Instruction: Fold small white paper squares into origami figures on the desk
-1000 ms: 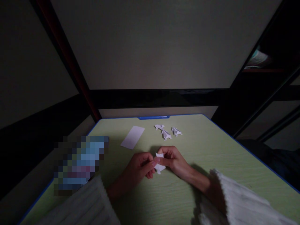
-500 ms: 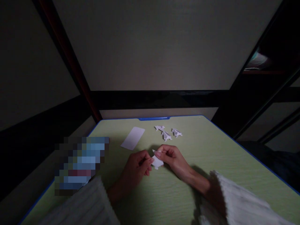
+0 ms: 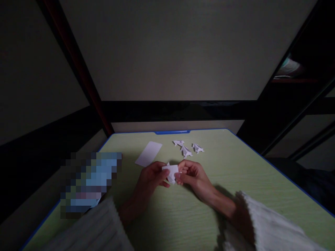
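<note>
Looking at your hands here, the whole thing comes down to the folded paper piece sitting dead centre between them, so neither hand is really nearer. Your left hand comes in from the left with the fingers curled and the thumb and fingertips pinching the piece's left side. Your right hand meets it from the right and nips the right, lower edge the same way. Both are closed on the paper, not spread. The piece looks a bit longer from near to far than it is wide, with one small point poking up at the far left and another at the near end. It's dim, so don't hold me to that. It's low over the green table, and I can't tell if it touches. Farther away from you, well apart from both hands, lie a flat paper strip on the left and three small folded figures close together on the right.
</note>
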Tool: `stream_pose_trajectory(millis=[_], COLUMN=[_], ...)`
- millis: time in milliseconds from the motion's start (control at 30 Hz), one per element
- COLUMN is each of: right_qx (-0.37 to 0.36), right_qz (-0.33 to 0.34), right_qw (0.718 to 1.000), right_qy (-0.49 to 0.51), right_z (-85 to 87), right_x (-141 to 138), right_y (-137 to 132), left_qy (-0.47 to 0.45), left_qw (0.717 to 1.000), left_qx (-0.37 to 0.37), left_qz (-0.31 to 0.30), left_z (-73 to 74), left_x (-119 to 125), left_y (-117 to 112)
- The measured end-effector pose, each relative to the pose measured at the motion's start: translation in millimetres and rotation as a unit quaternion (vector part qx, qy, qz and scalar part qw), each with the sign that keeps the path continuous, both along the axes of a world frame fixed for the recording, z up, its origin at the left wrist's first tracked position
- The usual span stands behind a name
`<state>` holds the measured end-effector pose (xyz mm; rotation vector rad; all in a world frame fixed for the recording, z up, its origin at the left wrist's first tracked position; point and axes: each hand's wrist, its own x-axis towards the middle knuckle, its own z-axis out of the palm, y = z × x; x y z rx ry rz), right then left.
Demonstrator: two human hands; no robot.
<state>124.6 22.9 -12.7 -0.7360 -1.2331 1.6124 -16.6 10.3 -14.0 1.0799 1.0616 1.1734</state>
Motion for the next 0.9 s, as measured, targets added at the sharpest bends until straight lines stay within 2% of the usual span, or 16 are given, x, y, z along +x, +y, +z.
stream_pose_trajectory(millis=[133,267,400,600,900], right_qx=[0.007,0.018,0.020,0.034,0.036], right_qz=[0.002,0.001,-0.034,-0.082,-0.090], right_qw=[1.000,0.999,0.998,0.993,0.991], right_qy=[-0.029,-0.034,-0.051,-0.079,-0.092], right_z=[-1.0,0.1,0.3,-1.0,-1.5], right_x=[-1.8,-3.6,-2.9,-0.9,-2.1], right_y=[-0.1,-1.9,-2.3,-2.9,-3.9], left_qy=[0.066,0.084,0.101,0.092,0.058], left_qw=[0.998,0.996,0.995,0.995,0.998], left_qx=[0.012,0.027,0.020,0.020,0.024], left_qz=[0.021,0.014,0.007,-0.017,-0.011], left_z=[4.5,4.2,3.0,1.0,0.0], left_x=[0.2,0.3,1.4,0.4,0.1], left_y=[-1.3,-1.1,-0.9,-0.7,-1.6])
